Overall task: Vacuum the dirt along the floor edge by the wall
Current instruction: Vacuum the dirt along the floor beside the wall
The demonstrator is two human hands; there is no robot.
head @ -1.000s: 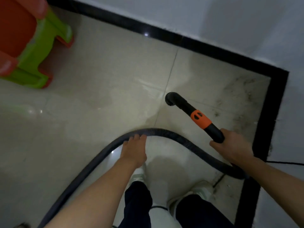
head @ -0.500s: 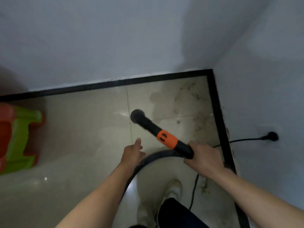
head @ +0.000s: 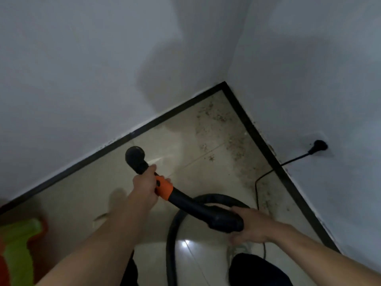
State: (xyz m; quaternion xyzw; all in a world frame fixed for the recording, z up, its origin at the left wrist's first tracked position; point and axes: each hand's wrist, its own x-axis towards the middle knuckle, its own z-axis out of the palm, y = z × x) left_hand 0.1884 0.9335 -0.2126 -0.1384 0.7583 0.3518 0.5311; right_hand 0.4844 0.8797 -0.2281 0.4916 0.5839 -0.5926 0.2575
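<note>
Black vacuum wand (head: 189, 203): left hand (head: 144, 186) grasps its orange collar (head: 165, 187), right hand (head: 253, 226) grasps its near end; dirt (head: 237, 149) lies far right.

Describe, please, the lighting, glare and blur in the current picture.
Head view: dim light overall; head view: a bright glare spot on the floor; head view: a broad soft shadow on the wall; head view: the right hand on the vacuum pipe looks blurred.

A green and orange plastic stool (head: 18, 242) stands low on the left, only partly in sight. Over on the right a black plug (head: 318, 145) sits against the wall (head: 309, 79). Its thin black cord (head: 292, 159) drops across the dark skirting (head: 250, 124) onto the floor (head: 175, 145).
</note>
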